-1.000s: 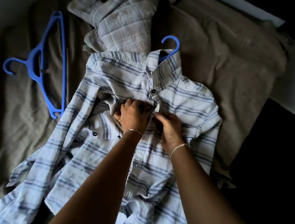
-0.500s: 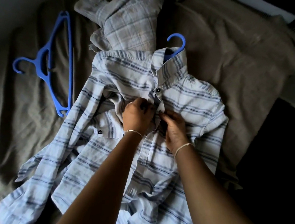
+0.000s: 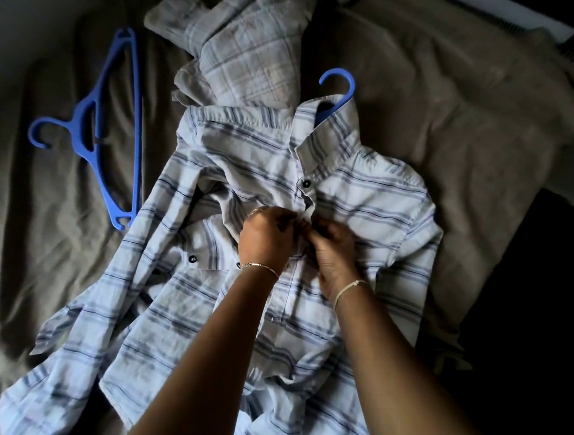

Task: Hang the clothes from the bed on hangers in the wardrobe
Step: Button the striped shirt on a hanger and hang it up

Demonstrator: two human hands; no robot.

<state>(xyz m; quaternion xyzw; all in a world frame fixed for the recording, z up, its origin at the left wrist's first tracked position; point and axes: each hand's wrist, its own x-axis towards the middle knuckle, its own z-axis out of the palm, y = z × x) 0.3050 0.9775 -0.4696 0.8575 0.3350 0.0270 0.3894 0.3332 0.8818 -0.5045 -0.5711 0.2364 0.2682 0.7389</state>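
Lying at far left on the brown bed sheet (image 3: 27,265): a spare blue hanger (image 3: 113,135), bare, hook pointing left, apart from the clothes. Bunching up just right of it, toward the head of the bed (image 3: 459,110): a faded grey plaid shirt (image 3: 244,49), crumpled, its lower edge touching the collar of the next garment. Spreading across the middle: a pale blue striped shirt (image 3: 224,301), front up, one sleeve trailing toward the lower left. Poking out of its collar: the hook of a second blue hanger (image 3: 339,84), so the shirt seeming already threaded onto it.

Working at the placket just below the top dark button (image 3: 305,183): left hand (image 3: 265,239), fingers curled tight and pinching the left edge of the fabric. Meeting it from the other side: right hand (image 3: 336,252), fingertips pressed together on the opposite edge, the two hands touching. Probably fastening the second button; the button itself hiding under the fingers.

Handling, judging by the folds: light, limp cotton, slumping wherever unsupported, sliding easily off smooth plastic shoulders if left unbuttoned. Best gripping for the lift: the hanger's hook or neck at the collar, not the cloth, with the trailing sleeve hanging free. Remaining afterwards: carrying to the wardrobe, not in view here, then the plaid shirt.
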